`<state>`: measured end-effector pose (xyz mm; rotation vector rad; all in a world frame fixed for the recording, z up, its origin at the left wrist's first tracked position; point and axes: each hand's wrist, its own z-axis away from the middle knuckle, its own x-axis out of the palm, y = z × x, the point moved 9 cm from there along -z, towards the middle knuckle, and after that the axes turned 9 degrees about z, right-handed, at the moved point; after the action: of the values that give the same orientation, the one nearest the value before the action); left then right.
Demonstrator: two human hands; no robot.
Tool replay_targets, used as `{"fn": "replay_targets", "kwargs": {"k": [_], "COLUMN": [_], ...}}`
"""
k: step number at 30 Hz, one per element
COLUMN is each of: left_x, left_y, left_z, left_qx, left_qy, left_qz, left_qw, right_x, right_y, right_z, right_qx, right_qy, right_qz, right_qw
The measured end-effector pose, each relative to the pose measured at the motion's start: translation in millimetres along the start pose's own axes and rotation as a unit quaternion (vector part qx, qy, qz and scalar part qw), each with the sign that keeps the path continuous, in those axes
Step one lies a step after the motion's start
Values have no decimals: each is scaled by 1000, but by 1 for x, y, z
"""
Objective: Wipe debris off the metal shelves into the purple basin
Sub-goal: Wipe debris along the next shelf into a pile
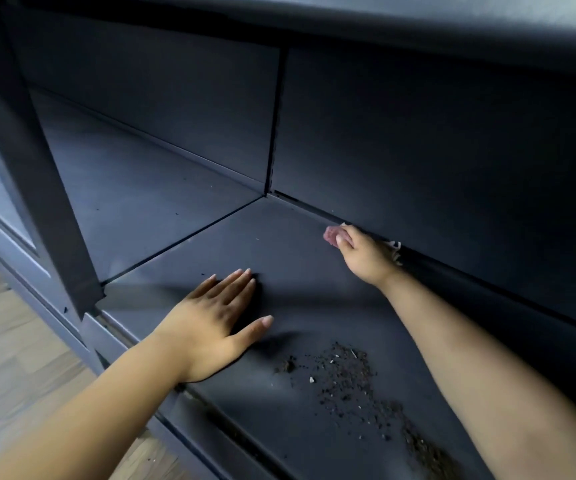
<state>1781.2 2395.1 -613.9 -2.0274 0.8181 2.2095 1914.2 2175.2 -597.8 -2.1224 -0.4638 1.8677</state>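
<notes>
Left hand (210, 323) flat on dark metal shelf (290, 265), near front edge. Right hand (362, 254) farther back, at rear wall, gripping crumpled pink cloth (331, 235). Scattered dark debris (345, 375) on shelf between forearms, right of left hand. Wooden floor (9, 341) left, below.

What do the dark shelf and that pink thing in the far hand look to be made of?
Shelf: likely painted sheet metal with a matte dark finish, thin panels meeting at straight seams. Pink thing, gripped by the right hand: probably soft cloth, bunched, with a frayed pale edge.

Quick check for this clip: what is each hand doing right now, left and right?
Left hand: open, fingers straight, palm flat on the metal shelf.
Right hand: grips a pink cloth at the shelf's back edge.
</notes>
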Motion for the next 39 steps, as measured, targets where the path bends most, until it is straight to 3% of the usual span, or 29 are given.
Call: {"fn": "replay_targets", "kwargs": {"k": [4, 7, 10, 12, 16, 24, 28, 31, 33, 36, 39], "left_x": [1, 0, 0, 0, 0, 0, 1, 1, 1, 1, 1], "left_y": [-1, 0, 0, 1, -1, -1, -2, -2, -2, -2, -2], "left_z": [0, -1, 1, 1, 0, -1, 0, -1, -1, -1, -1], "left_qx": [0, 4, 3, 5, 7, 12, 13, 16, 15, 12, 12], "left_qy": [-4, -3, -3, 1, 7, 11, 10, 12, 11, 11, 13], "left_qz": [-1, -3, 0, 3, 3, 8, 8, 14, 8, 8, 12], "left_qw": [1000, 1000, 1000, 1000, 1000, 1000, 1000, 1000, 1000, 1000, 1000], "right_x": [26, 20, 0, -15, -1, 33, 40, 44, 39, 16, 6], "right_y": [2, -23, -14, 2, 13, -32, -71, -93, -93, -69, -41], "right_z": [-8, 19, 18, 12, -11, -29, 14, 49, 47, 15, -8], "right_qx": [-34, -56, -48, -37, -42, -30, -104, -183, -188, -125, -58], "right_qy": [-56, -88, -26, 41, 34, -60, -118, -162, -154, -58, -24], "right_qz": [-94, -102, -194, -193, -155, -56, -151, -144, -201, -289, -238], "right_qw": [993, 989, 980, 980, 986, 996, 976, 959, 949, 947, 969]}}
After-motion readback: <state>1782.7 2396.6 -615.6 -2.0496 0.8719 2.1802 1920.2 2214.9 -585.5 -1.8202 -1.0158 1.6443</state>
